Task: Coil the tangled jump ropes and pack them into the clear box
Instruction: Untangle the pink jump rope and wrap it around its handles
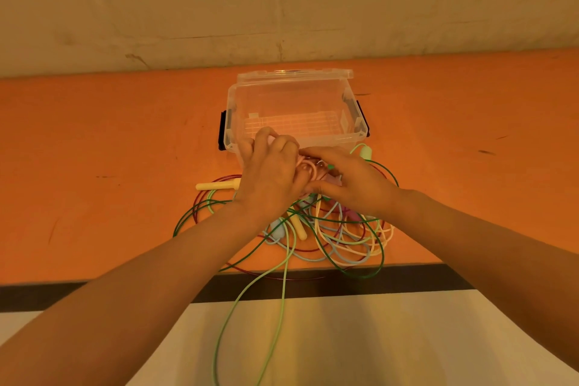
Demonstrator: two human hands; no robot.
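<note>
Head view: both bare hands meeting just in front of the clear box (294,110), over the heap of tangled jump ropes (332,229) on the orange table (109,141). Left hand (271,172) curled round a pink rope handle (270,138), its pale end poking out above the knuckles, right at the box's near wall. Right hand (351,182) with fingers bent, thumb and fingertips pinching small loops of pink rope (308,168) held between the two hands — a partly wound coil, raised above the pile.

Clear box open, lid (294,74) tipped back behind it, black latches on both short sides, nothing inside but the ribbed floor. Pale green handle (365,152) lying beside the box's near right corner. Cream-yellow handle (216,186) flat on the table left of the left wrist; a second cream handle (299,229) and a light blue handle (277,229) half buried in the heap.

Dark green, dark red, light blue and cream cords crossing each other in loose loops near the table's front edge. Light green cord (250,307) — one long loop — hanging over the black table edge (407,279) toward the pale floor (391,338) below.
</note>
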